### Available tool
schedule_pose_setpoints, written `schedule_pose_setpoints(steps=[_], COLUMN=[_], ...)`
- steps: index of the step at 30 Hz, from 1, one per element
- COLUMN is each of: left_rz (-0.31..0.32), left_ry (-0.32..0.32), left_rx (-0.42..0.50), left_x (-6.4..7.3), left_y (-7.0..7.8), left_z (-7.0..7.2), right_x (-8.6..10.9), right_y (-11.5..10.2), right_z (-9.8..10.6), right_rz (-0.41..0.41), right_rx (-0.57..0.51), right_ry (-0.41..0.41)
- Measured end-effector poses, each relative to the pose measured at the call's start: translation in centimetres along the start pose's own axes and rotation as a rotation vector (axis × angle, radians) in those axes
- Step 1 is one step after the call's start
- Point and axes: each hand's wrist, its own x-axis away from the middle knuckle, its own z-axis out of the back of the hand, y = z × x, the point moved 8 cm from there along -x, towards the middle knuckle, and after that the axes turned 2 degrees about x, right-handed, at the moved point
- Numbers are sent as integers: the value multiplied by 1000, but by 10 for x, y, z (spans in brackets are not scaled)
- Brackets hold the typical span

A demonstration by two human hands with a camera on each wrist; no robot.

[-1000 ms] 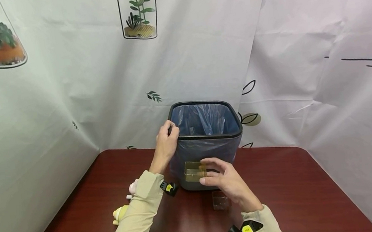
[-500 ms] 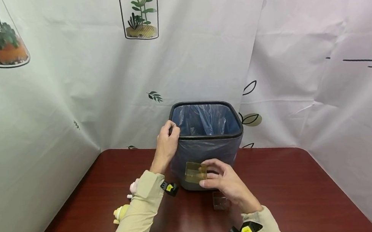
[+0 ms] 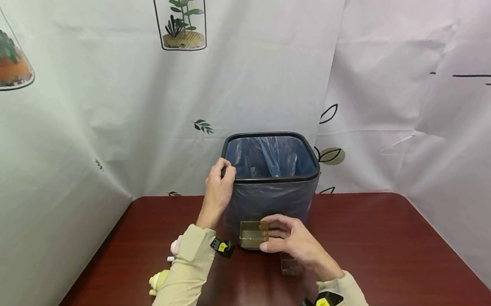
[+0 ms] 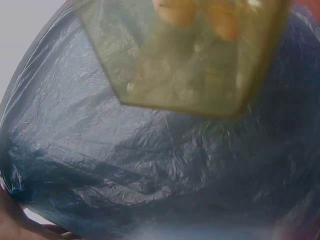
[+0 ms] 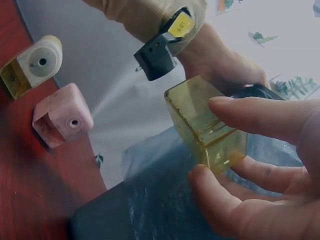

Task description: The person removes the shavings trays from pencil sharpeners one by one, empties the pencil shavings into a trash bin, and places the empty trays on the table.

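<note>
At the near left corner of the bin (image 3: 278, 179), my left hand (image 3: 219, 190) curls its fingers over the black rim. My right hand (image 3: 300, 245) pinches a see-through yellow plastic box (image 3: 250, 234) between thumb and fingers, low in front of the bin. Seen from the right wrist, the yellow box (image 5: 190, 102) shows its thin walls, with fingertips at one end. In the left wrist view the yellow box (image 4: 175, 70) overlaps the blue bag (image 4: 150, 155). A second see-through box (image 3: 290, 266) stands on the table, partly hidden behind the right hand.
A yellow-and-white pencil sharpener (image 5: 37, 62) and a pink one (image 5: 65, 117), each with a round hole, stand left on the red-brown table (image 3: 119, 283). The left forearm partly covers them in the head view. A printed white curtain (image 3: 140, 109) hangs close behind the bin.
My right hand has dipped slightly with the yellow box, which is now tilted differently, its open side more upward. My left hand stays on the rim.
</note>
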Motion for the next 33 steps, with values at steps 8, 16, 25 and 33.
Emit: schedule_pose_setpoints(steps=[8, 16, 25, 33], left_rz=[-9, -3, -3, 13], left_ry=[23, 25, 18, 8], left_rx=[-13, -2, 3, 11], left_x=[-1, 0, 2, 1], left_y=[1, 0, 0, 0], left_z=[1, 3, 2, 0], right_x=[-2, -3, -4, -10], right_y=[4, 7, 15, 29], right_z=[-4, -6, 0, -6], right_rz=[7, -1, 7, 6], right_rx=[22, 93, 452, 631], right_ry=[16, 30, 72, 40])
